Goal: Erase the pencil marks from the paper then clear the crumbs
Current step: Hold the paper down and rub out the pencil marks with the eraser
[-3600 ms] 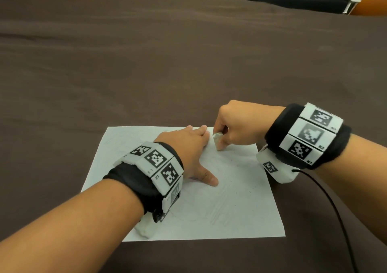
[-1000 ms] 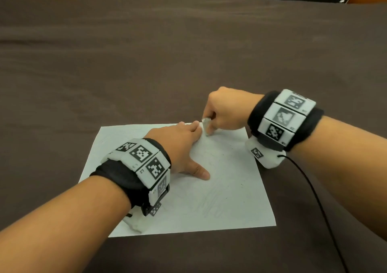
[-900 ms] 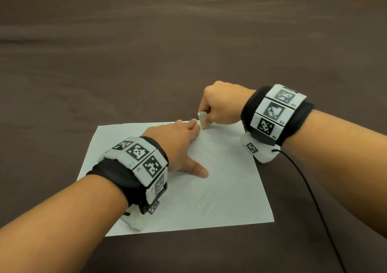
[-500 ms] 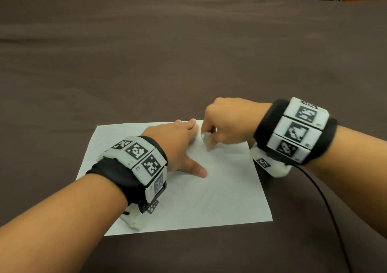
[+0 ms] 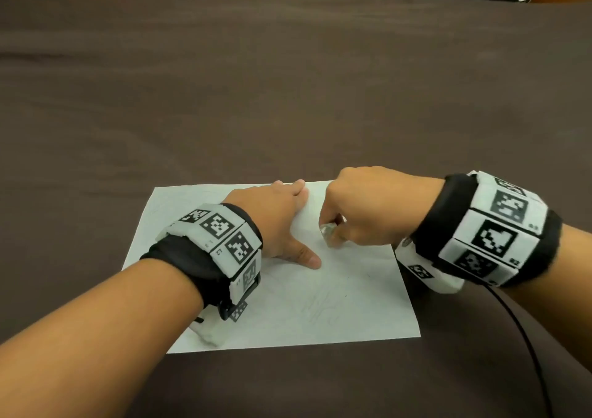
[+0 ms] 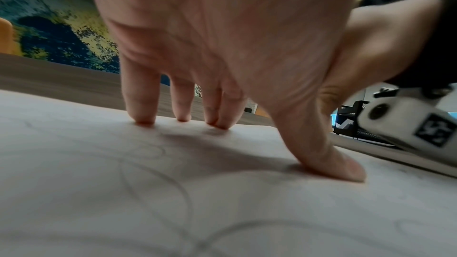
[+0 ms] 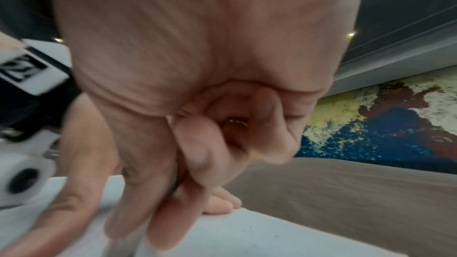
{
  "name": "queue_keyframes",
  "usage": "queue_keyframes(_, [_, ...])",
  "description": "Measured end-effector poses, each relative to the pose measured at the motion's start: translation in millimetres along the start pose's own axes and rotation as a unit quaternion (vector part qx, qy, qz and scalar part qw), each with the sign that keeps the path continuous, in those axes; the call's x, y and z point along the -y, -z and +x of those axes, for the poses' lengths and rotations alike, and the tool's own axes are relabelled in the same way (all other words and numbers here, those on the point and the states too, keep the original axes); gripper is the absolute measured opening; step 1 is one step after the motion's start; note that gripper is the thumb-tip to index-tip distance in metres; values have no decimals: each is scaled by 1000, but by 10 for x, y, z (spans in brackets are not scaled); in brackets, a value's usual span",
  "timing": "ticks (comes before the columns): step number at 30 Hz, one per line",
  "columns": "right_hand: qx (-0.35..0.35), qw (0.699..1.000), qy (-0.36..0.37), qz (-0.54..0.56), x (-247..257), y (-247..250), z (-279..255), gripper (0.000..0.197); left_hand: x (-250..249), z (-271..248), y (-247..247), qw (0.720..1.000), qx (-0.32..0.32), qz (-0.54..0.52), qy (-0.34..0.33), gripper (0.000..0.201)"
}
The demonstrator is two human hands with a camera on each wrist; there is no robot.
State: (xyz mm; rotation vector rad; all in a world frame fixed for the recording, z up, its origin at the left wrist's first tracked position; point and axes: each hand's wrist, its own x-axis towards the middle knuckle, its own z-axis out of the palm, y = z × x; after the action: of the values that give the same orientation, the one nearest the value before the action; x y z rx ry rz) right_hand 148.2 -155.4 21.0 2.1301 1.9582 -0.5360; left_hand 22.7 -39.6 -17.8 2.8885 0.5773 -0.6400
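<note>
We've got the eraser pinched in our right hand on the paper mid-frame, left hand pressed flat (fingers spread), remaining scribble sits below the grip, toward the bottom edge.

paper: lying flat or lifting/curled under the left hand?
Flat. The paper lies spread on the brown table, its visible corners down. The left hand presses it with straight fingers and thumb.
</note>
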Motion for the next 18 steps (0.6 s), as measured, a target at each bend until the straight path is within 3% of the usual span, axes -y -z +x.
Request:
queue_keyframes(8, [-70,996,-56,11,-135,95,309,17,-5,-20,10,1000,0,3,-5,115])
queue_keyframes(18, [8,1000,16,23,39,-161,-169,22,-22,-16,9,1000,0,6,3,126])
